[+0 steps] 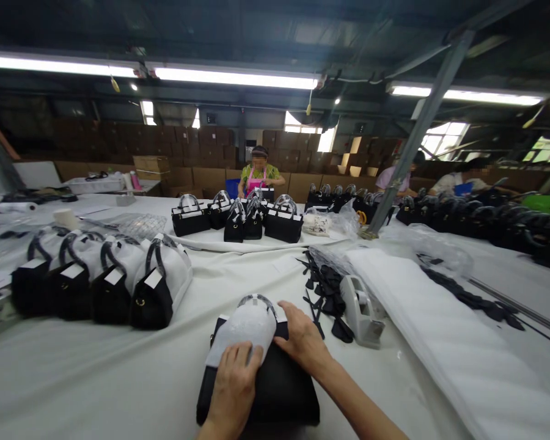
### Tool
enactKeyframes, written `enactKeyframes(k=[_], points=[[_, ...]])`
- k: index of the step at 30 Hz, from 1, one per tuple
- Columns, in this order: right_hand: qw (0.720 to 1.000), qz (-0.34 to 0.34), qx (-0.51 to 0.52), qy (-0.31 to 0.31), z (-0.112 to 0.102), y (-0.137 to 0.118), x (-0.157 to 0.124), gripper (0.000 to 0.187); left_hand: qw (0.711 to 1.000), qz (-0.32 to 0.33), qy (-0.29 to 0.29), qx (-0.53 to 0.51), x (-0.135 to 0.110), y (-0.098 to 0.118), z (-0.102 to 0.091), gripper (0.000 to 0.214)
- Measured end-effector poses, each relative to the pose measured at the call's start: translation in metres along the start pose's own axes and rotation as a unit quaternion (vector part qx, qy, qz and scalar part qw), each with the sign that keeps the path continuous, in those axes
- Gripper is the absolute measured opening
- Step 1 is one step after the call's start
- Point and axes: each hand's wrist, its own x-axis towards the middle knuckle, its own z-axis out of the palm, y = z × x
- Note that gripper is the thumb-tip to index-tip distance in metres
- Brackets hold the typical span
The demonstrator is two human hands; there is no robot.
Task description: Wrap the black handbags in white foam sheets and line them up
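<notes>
A black handbag lies before me on the white-covered table, its wrapped handle pointing away from me. A sheet of white foam is draped over the handle and the upper front of the bag. My left hand presses on the foam's near edge, fingers bent and close together, with the edge under them. At the bag's upper right corner, my right hand rests beside the handle, thumb and fingers spread apart. What its far fingertips touch is partly hidden.
Several black handbags with foam-wrapped handles stand at left. A grey tape dispenser and black straps lie at right, beside stacked white foam sheets. Across the table, a person works behind more handbags. A metal post rises at right.
</notes>
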Motion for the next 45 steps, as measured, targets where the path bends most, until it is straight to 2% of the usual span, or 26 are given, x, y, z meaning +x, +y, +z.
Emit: enactKeyframes(k=[1,2,3,5,7,10,13,16,20,23,26,27,31,33,36,39,45], points=[[0.997,-0.07,-0.022,-0.004,-0.008,-0.004,0.003,0.064,1.0,0.005,-0.001,-0.004,0.0,0.0,-0.002,0.041],[0.989,-0.142,-0.039,-0.013,-0.013,-0.009,0.005,0.064,1.0,0.009,0.0,-0.007,0.0,-0.001,-0.003,0.038],[0.978,-0.199,-0.054,-0.024,-0.017,-0.015,0.006,0.057,1.0,0.013,0.002,-0.009,0.0,-0.001,-0.004,0.035],[0.966,-0.244,-0.075,-0.039,-0.015,-0.027,0.003,0.033,1.0,0.018,0.013,-0.011,-0.002,-0.001,-0.006,0.03],[0.972,-0.212,-0.094,-0.027,-0.005,-0.033,-0.009,0.02,0.999,0.025,0.03,-0.012,-0.007,-0.001,-0.005,0.03],[0.986,-0.126,-0.103,0.043,0.015,-0.03,-0.033,0.023,0.997,0.043,0.062,-0.017,-0.017,0.0,-0.002,0.03],[0.99,-0.081,-0.078,0.088,0.026,-0.026,-0.049,0.025,0.995,0.048,0.08,-0.043,-0.023,0.002,0.003,0.021],[0.995,-0.045,-0.041,0.081,0.029,-0.024,-0.049,0.021,0.996,0.031,0.047,-0.073,-0.02,0.002,0.005,0.019],[0.998,-0.002,0.005,0.058,0.028,-0.018,-0.036,0.015,0.997,-0.03,0.0,-0.066,-0.008,0.001,0.001,0.036],[0.998,-0.011,-0.006,0.066,0.027,-0.017,-0.033,0.022,0.997,-0.067,-0.004,-0.032,-0.004,0.001,-0.004,0.033],[0.989,-0.059,-0.08,0.114,0.022,-0.031,-0.037,0.045,0.998,-0.041,0.009,-0.035,-0.007,0.0,-0.007,0.03],[0.982,-0.072,-0.11,0.135,0.02,-0.039,-0.039,0.047,0.999,-0.029,0.014,-0.041,-0.008,0.0,-0.008,0.028],[0.956,-0.087,-0.2,0.196,0.013,-0.069,-0.042,0.027,0.998,-0.003,0.032,-0.049,-0.011,-0.001,-0.007,0.022],[0.952,-0.092,-0.227,0.181,0.013,-0.075,-0.041,0.023,0.998,0.011,0.044,-0.047,-0.013,-0.001,-0.006,0.022],[0.956,-0.081,-0.252,0.124,0.018,-0.071,-0.043,0.024,0.996,0.028,0.065,-0.049,-0.015,-0.002,-0.005,0.023],[0.961,-0.066,-0.25,0.097,0.025,-0.061,-0.053,0.032,0.994,0.041,0.085,-0.055,-0.018,-0.003,-0.004,0.024],[0.975,-0.083,-0.138,0.152,0.042,-0.05,-0.079,0.039,0.984,0.075,0.136,-0.086,-0.027,-0.001,-0.003,0.021]])
